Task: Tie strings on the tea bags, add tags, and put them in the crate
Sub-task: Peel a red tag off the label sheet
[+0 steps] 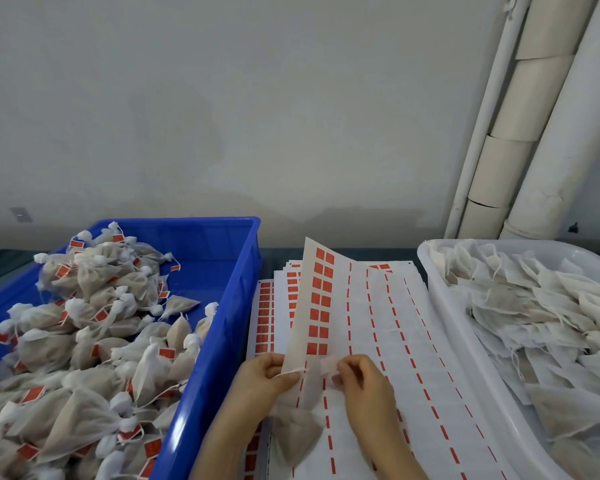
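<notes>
Near the bench's front edge, the left hand's (267,375) grip pinches the lifted tag sheet (312,306), with a tea bag (297,434) just under it. The right hand's (364,386) grip pinches a peeled tag (328,367). The blue crate (243,271) stands left and the white tub (440,299) right.

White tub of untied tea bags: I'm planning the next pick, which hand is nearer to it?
Right. The right hand pinches a pale strip over the label sheets, left of the white tub; the left hand, holding a tea bag, sits farther left, beside the blue crate.
</notes>
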A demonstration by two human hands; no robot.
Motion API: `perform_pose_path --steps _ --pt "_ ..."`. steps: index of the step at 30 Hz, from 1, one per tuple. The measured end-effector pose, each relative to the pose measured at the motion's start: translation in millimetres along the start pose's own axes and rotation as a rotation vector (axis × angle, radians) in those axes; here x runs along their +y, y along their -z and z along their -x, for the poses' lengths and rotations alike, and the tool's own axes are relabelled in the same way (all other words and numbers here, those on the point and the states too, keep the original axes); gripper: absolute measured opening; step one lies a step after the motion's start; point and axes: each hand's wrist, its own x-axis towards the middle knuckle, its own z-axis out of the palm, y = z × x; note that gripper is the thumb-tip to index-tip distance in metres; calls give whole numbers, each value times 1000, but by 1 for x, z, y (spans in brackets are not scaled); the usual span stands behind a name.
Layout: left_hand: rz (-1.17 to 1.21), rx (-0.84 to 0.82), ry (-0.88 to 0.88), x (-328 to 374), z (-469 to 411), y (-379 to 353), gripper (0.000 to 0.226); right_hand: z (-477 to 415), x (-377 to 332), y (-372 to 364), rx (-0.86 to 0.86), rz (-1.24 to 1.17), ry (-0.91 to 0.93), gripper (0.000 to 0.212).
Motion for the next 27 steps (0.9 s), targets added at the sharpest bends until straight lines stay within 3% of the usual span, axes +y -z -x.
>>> perform_pose_path --steps 8,11,16,27 --pt "-137 296 16 -10 5 -15 12 -7 -4 34 204 -274 -114 7" --pt "35 368 -37 -9 11 -22 14 0 -14 46 213 -354 -62 13" --pt "221 268 -207 -7 20 -28 27 14 -25 54 172 -404 36 12" --pt "361 167 -291 7 36 -34 41 21 -22 62 154 -380 49 10"
